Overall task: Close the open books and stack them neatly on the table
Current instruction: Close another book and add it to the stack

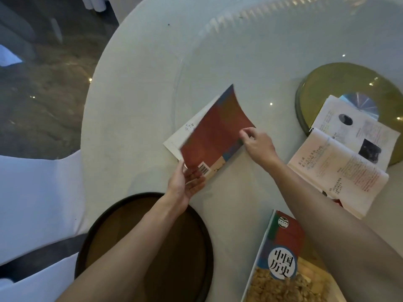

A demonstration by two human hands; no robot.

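Observation:
A red-covered book [214, 129] lies in the middle of the round white table [139, 88], its back cover lifted and curved over the white pages beneath. My right hand [258, 143] pinches that cover's right edge. My left hand [185, 183] holds the book's near corner by the barcode, fingers under the edge. An open book [340, 171] lies to the right with printed pages facing up. A closed book [285, 258] with a red and blue cover lies at the bottom right, partly under my right forearm.
A dark round tray [196, 216] sits at the table's near edge under my left forearm. A yellow-green round disc [327, 83] with a shiny CD [359, 103] lies at the right, partly under the open book. A white-covered chair [32, 192] stands at the left.

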